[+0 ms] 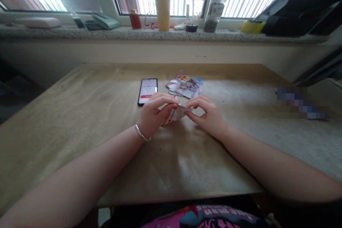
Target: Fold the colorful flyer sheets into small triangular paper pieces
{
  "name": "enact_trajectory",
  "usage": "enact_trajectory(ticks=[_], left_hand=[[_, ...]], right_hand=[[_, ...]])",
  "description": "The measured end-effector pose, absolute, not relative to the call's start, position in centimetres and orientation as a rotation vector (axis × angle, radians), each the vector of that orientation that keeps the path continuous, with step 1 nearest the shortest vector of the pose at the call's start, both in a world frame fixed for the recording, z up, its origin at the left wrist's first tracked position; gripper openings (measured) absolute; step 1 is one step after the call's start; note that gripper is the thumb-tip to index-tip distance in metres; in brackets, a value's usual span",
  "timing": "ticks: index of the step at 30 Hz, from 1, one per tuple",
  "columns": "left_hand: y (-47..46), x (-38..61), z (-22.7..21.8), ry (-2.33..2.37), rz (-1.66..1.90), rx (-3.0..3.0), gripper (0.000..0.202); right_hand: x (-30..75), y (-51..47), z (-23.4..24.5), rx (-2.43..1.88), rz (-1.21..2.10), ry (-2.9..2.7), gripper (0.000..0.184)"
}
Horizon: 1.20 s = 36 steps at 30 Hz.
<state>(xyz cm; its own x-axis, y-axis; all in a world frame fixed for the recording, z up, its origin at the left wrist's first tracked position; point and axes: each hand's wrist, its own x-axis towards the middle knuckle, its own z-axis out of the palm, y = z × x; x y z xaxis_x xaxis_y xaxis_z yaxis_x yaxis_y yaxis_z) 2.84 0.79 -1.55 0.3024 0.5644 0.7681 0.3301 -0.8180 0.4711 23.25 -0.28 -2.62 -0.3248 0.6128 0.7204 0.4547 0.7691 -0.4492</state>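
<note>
A folded piece of printed paper [174, 115], white with red and orange markings, is held up between my two hands just above the table. My left hand [156, 111], with a silver bangle at its wrist, pinches the paper's upper left part between thumb and fingers. On the other side, my right hand [207, 114] grips a pale pointed corner of it between thumb and fingertips. Beyond the hands lies a small stack of colourful printed leaflets [185, 85]. A phone [148, 88] showing a timer lies flat behind my left hand, which partly covers its lower corner.
The wide table [80, 114] reaches to the wall under the windows. A blurred-out item [300, 103] lies at its right side. On the stone windowsill [120, 35] stand a tall yellowish cylinder [163, 1], a red jar [135, 19], a clear container [213, 16] and a black bag [299, 10].
</note>
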Motion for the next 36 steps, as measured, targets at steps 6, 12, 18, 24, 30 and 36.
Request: enact_trajectory(ticks=[6,12,18,24,30,36], left_hand=[[0.9,2.7,-1.8,0.805,1.531,2.298,0.009],[0.8,2.8,-1.7,0.783,1.545,2.305,0.007],[0.8,2.8,-1.7,0.761,1.55,2.291,0.006],[0.6,3.0,-1.5,0.753,1.585,2.304,0.005],[0.5,2.7,-1.1,0.765,1.609,2.493,0.003],[0.8,2.6,-1.1,0.757,1.551,2.714,0.005]], right_hand=[[23.3,-0.3,-2.6,-0.794,0.264,-1.878,0.002],[23.2,-0.3,-2.9,-0.832,0.374,-1.791,0.002],[23.2,-0.4,-2.7,-0.83,0.298,-1.722,0.005],[23.6,-0.7,-1.9,-0.782,0.071,-1.762,0.008],[24.2,-0.7,-1.2,-0.724,-0.126,-1.906,0.009],[24.6,-0.7,-0.9,-0.745,-0.244,-1.993,0.007]])
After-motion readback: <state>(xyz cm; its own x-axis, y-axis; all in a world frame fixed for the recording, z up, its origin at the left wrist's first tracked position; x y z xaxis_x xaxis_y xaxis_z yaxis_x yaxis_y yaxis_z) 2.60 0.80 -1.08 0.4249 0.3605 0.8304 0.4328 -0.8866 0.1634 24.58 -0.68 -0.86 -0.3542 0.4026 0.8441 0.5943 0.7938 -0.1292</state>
